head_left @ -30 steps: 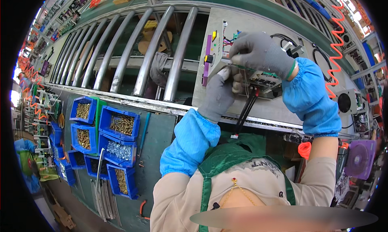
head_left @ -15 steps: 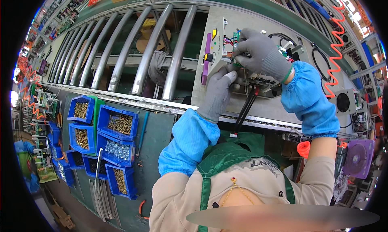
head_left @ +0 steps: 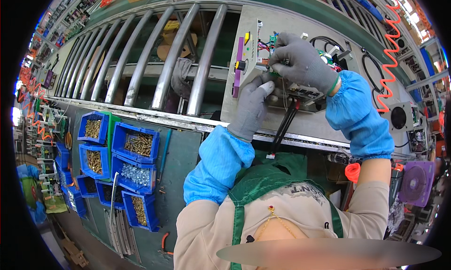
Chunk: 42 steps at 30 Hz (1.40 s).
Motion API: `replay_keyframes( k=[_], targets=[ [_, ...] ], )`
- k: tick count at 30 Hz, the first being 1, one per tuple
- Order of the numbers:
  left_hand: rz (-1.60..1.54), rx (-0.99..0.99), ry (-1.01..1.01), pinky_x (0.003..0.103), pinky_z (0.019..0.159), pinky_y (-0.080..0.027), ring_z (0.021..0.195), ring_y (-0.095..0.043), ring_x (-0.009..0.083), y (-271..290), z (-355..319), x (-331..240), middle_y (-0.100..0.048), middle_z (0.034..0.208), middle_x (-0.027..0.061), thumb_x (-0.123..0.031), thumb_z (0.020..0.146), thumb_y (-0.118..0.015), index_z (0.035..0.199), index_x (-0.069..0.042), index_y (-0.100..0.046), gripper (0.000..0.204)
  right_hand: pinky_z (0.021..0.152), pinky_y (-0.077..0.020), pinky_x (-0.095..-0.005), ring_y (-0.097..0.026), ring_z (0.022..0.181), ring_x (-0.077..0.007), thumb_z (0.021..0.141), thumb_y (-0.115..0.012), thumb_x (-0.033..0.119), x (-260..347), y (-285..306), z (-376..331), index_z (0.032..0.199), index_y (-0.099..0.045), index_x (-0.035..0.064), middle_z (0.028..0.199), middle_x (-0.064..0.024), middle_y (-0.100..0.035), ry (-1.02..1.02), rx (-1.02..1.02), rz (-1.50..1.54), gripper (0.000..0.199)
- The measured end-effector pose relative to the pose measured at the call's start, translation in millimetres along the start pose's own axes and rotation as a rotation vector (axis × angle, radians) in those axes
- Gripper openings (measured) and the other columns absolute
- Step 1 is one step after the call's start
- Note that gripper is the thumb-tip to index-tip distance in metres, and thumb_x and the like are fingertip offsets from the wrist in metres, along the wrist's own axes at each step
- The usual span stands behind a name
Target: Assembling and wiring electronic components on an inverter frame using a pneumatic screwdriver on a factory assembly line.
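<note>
Both hands wear grey gloves and work close together at an opened electronic unit on a metal plate. My left hand (head_left: 252,108) is closed at the near end of the unit's front panel (head_left: 249,58), a pale plate with a purple edge, a yellow switch and a black knob (head_left: 241,65). What its fingertips grip is hidden. My right hand (head_left: 305,63) is pinched just behind the panel, over the wiring and green circuit boards (head_left: 274,40); anything in the pinch is too small to make out. Black cables (head_left: 285,129) with a white plug hang toward me from the unit.
Metal rollers (head_left: 169,58) run off to the left. Blue bins (head_left: 136,143) of brass-coloured and silvery fasteners stand on the green bench at lower left, beside a blue rod (head_left: 165,150). An orange coiled hose (head_left: 390,58) hangs at right, above a black round fan (head_left: 398,119).
Both hands stay at the unit with almost the same grip. The right fingers have shifted very slightly left and down; the whole view has moved a little.
</note>
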State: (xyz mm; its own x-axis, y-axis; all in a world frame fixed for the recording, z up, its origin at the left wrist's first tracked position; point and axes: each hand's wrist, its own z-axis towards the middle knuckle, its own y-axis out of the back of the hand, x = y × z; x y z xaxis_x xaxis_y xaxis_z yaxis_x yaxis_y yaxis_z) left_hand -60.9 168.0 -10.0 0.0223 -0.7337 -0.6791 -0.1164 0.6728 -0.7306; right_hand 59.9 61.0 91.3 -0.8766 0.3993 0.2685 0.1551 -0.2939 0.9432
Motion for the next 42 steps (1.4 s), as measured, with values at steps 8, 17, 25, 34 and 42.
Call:
replay_keyframes(
  k=[8,17,25,34,42],
  targets=[
    [0.008,-0.006,-0.003,0.025,0.077,-0.044,0.086,-0.055,0.0133,1.7,0.3,1.4,-0.059,0.109,0.0100,-0.008,0.088,-0.049,0.122,0.004,-0.050,0.036,0.077,-0.0489,-0.0405,-0.056,0.092,-0.0312,0.072,-0.065,0.012,2.0,-2.4,3.6,0.083,-0.070,0.0055,0.091,-0.0142,-0.056,0.076,0.011,-0.129,0.014],
    [0.048,-0.025,-0.038,0.026,0.077,-0.048,0.088,-0.058,0.0140,5.4,3.4,9.5,-0.060,0.104,0.0073,-0.008,0.085,-0.054,0.116,0.002,-0.056,0.033,0.077,-0.0490,-0.0416,-0.056,0.094,-0.0294,0.075,-0.067,0.016,9.7,-0.4,-2.9,0.083,-0.070,0.0085,0.095,-0.0118,-0.057,0.040,0.020,-0.222,0.011],
    [1.979,0.431,-0.077,0.034,0.075,-0.051,0.087,-0.063,0.0199,16.5,-11.1,73.8,-0.065,0.091,0.0107,-0.027,0.088,-0.057,0.100,-0.007,-0.068,0.025,0.070,-0.0504,-0.0394,-0.058,0.085,-0.0313,0.073,-0.068,0.014,35.5,3.7,-38.0,0.101,-0.067,0.0141,0.095,-0.0105,-0.057,0.341,-0.237,-0.107,0.028],
    [0.635,0.304,0.107,0.034,0.066,-0.048,0.077,-0.061,0.0189,15.5,-0.1,53.3,-0.063,0.085,0.0121,-0.018,0.090,-0.049,0.096,0.001,-0.063,0.025,0.063,-0.0516,-0.0345,-0.062,0.078,-0.0248,0.073,-0.066,0.012,5.5,-24.5,-111.1,0.138,-0.040,0.0191,0.109,-0.0044,-0.063,0.228,0.113,-0.212,0.071],
    [0.952,0.242,-0.516,0.030,0.066,-0.050,0.078,-0.060,0.0207,-46.4,-45.7,-18.7,-0.057,0.107,0.0104,-0.001,0.073,-0.062,0.110,-0.003,-0.059,0.038,0.058,-0.0480,-0.0401,-0.064,0.073,-0.0259,0.079,-0.061,0.016,-32.3,-44.1,-117.6,0.105,-0.060,0.0128,0.081,-0.0039,-0.064,-0.023,0.103,-0.105,0.027]
  ],
)
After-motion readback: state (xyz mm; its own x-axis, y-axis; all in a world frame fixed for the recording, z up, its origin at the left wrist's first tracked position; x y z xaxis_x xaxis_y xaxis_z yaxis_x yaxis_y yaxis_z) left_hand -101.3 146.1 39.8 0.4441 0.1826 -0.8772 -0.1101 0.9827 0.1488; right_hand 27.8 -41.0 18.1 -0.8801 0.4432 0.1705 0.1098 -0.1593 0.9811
